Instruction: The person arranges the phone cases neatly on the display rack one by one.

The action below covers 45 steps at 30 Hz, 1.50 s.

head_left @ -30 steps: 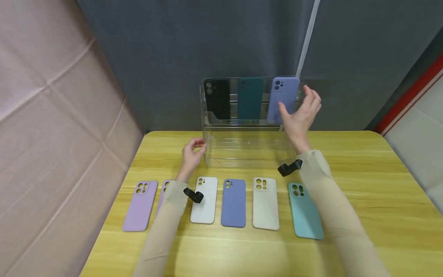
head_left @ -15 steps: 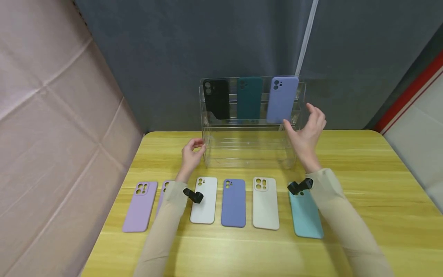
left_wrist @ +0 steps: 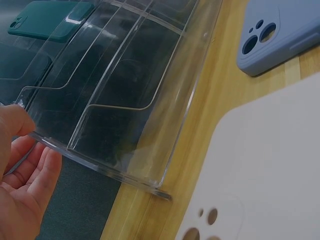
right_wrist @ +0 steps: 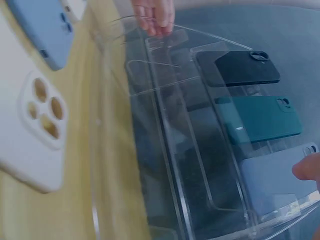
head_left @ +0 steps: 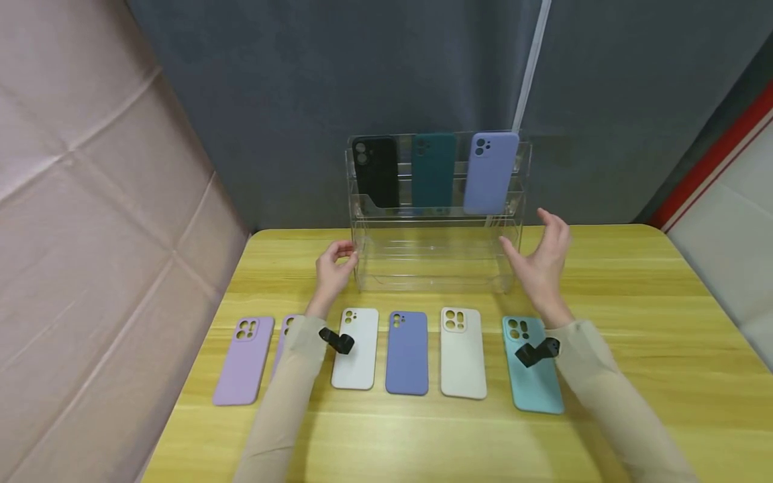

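A clear acrylic display rack stands on the table. Its top tier holds a black phone case, a dark teal phone case and a periwinkle phone case, all leaning back. My left hand pinches the rack's left side edge; in the left wrist view the thumb lies on one side of the panel and the fingers on the other. To the right of the rack, my right hand is spread, holding nothing, its thumb close to the rack's right side.
In a front row lie a lilac phone case, another lilac one partly behind the left sleeve, a white case, a blue-violet case, a cream case and a turquoise case. A grey curtain hangs behind.
My right hand has drawn back from the periwinkle phone case, moving down and to the right, its fingers spread. The left hand stays at the rack's left edge.
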Available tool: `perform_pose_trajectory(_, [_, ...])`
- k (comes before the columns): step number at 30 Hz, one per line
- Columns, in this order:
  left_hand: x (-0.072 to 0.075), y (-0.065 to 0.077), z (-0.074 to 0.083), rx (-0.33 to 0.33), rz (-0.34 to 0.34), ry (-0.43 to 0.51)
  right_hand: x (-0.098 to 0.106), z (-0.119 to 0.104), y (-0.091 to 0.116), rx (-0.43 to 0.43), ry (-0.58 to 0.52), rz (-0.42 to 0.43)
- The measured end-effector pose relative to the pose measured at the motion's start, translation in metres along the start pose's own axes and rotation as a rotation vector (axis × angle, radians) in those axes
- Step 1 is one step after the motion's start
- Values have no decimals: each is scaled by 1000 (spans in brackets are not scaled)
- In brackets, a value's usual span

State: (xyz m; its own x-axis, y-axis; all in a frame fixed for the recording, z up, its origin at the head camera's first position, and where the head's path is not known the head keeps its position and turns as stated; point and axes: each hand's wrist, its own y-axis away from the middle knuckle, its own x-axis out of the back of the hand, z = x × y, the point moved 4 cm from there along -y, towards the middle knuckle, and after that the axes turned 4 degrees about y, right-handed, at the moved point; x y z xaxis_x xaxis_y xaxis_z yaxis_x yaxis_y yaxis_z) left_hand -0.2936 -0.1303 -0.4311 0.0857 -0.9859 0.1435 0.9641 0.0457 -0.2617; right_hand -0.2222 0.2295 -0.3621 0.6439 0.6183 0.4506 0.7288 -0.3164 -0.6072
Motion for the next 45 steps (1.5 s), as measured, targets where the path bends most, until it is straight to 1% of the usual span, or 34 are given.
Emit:
perform_pose_trajectory(2, [0,0,0,6,0,-5,0,3,6,29,3,-3])
perform_pose_trajectory(3, [0,-2,-5,3,4,-4,1,4,9,44,4,-1])
perform_pose_trajectory(8, [0,-2,-5,0,-3,-13,3,12,27,109,2,0])
perform_pose_trajectory(11, [-1,-2,-5,2,-10,-7,6,17,37,115,5,-10])
perform_pose_trajectory(16, [0,-3,-5,14,-10,0,9,25,52,120,16,-52])
perform_pose_trajectory(22, [1,-4,-7,23,-6,1,11,35,69,80,37,-114])
perform_pose_trajectory(30, [1,-3,-6,16,-4,-18,16,42,91,37,46,-171])
perform_pose_trajectory(35, [0,-3,-6,12,-8,-12,18,48,102,8,69,-197])
perform_pose_trajectory(40, [0,-3,-5,19,4,-25,20,55,110,-23,87,-225])
perform_pose_trajectory(45, [0,-2,-5,26,7,-32,22,60,120,-70,103,-249])
